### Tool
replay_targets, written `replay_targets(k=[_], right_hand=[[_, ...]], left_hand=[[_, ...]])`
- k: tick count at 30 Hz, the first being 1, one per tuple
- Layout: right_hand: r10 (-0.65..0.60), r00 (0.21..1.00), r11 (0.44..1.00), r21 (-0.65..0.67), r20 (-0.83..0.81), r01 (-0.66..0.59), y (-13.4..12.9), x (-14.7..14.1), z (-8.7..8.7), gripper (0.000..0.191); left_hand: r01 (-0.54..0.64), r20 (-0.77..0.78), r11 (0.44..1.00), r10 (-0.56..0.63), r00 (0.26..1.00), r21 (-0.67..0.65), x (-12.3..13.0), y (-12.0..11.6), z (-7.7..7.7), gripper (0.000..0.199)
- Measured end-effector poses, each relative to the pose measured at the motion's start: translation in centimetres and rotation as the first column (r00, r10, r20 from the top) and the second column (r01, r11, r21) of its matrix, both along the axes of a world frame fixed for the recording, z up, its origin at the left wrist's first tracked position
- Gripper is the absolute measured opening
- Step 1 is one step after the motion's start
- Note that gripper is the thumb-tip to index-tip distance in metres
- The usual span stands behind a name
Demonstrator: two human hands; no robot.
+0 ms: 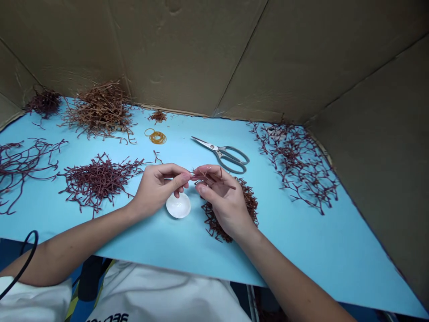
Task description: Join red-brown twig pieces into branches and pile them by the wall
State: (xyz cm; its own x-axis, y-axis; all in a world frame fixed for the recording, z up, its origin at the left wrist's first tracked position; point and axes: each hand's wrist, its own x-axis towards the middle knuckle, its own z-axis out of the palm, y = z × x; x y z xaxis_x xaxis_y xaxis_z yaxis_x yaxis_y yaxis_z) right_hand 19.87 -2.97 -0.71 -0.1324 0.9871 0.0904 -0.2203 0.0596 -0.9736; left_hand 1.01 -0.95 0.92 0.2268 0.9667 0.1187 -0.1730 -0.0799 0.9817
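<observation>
Both hands meet above the blue table, just beyond a small white bowl. A thin reddish-brown branched twig lies across the fingers of my right hand, which are curled round it. Thumb and forefinger of my left hand pinch at the twig's left end, close to the right fingertips. Beneath my right hand is a pile of short brown twigs, partly covered by it. A dark red twig pile sits to the left of my left hand.
Grey-handled scissors lie beyond the hands, beside yellow rubber bands. A large brown twig heap stands at the back left, long dark stems at the far left, and spread branched twigs at the right. Cardboard walls enclose the table.
</observation>
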Motion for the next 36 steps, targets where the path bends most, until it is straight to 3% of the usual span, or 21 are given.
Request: replay_targets(k=[5, 11, 18, 26, 29, 31, 32, 34, 36], right_hand=[[0.070, 0.991, 0.997, 0.014, -0.113, -0.069, -0.3, -0.2, -0.2, 0.028], [0.043, 0.998, 0.999, 0.001, -0.038, -0.043, -0.5, -0.2, -0.2, 0.010], [0.055, 0.996, 0.998, 0.018, -0.072, -0.054, -0.5, -0.3, -0.2, 0.010], [-0.023, 0.999, 0.989, 0.146, -0.024, 0.026, -0.1, 0.2, 0.3, 0.005], [-0.125, 0.991, 0.955, 0.275, 0.040, 0.110, 0.3, 1.1, 0.9, 0.007], [-0.198, 0.977, 0.924, 0.346, 0.074, 0.161, 0.6, 1.7, 1.1, 0.010], [-0.225, 0.971, 0.913, 0.367, 0.087, 0.179, 0.7, 1.9, 1.2, 0.011], [-0.250, 0.962, 0.903, 0.383, 0.106, 0.193, 0.9, 2.1, 1.2, 0.012], [-0.260, 0.956, 0.901, 0.391, 0.135, 0.190, 0.9, 2.1, 1.2, 0.011]], left_hand=[[0.008, -0.020, 1.000, -0.007, 1.000, 0.025, 0.2, -0.2, -0.4, 0.014], [0.038, -0.048, 0.998, -0.035, 0.998, 0.058, 0.1, -0.4, -0.6, 0.011], [0.047, -0.044, 0.997, -0.044, 0.998, 0.066, 0.2, -0.5, -0.5, 0.011], [0.117, -0.064, 0.992, -0.115, 0.991, 0.038, 0.1, 0.5, -0.1, 0.022], [0.087, -0.203, 0.992, -0.066, 0.977, 0.097, -0.8, 2.2, 0.4, 0.025], [0.109, -0.440, 0.973, -0.009, 0.898, 0.201, -1.4, 3.4, 0.9, 0.018], [0.158, -0.572, 0.954, 0.016, 0.820, 0.254, -1.6, 3.9, 1.0, 0.015], [0.289, -0.789, 0.911, 0.060, 0.612, 0.294, -1.5, 4.8, 1.2, 0.015], [0.382, -0.907, 0.888, 0.085, 0.413, 0.257, -1.1, 5.2, 0.9, 0.017]])
